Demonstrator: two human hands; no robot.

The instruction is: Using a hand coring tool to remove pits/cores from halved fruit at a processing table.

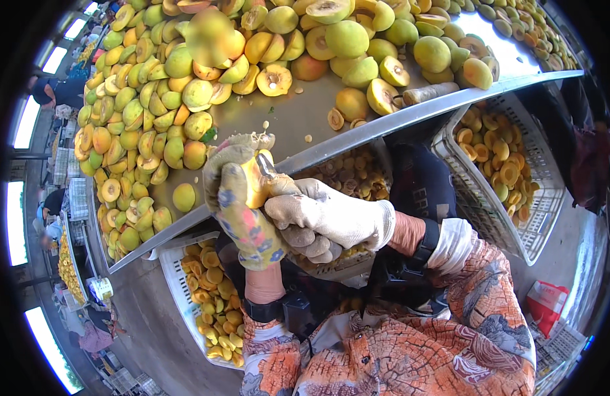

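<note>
My left hand (pixel 242 214), in a flowered glove, is closed round a yellow peach half (pixel 255 185) just past the metal table edge. My right hand (pixel 334 218), in a white knitted glove, grips a small pitting tool (pixel 265 163). The tool's curved metal tip meets the peach flesh, while the fist hides most of its handle. A few small pale bits lie by my left fingertips. Beyond my hands, the table (pixel 252 119) bears a heap of whole and halved peaches (pixel 153 112).
A wooden-handled tool (pixel 430 93) lies near the table's raised metal rim (pixel 384 125). Below stand crates of peach halves: a left crate (pixel 176 284), a right crate (pixel 555 178) and one under my hands. A red-and-white bag (pixel 545 307) sits at the lower right. Other people are at far left.
</note>
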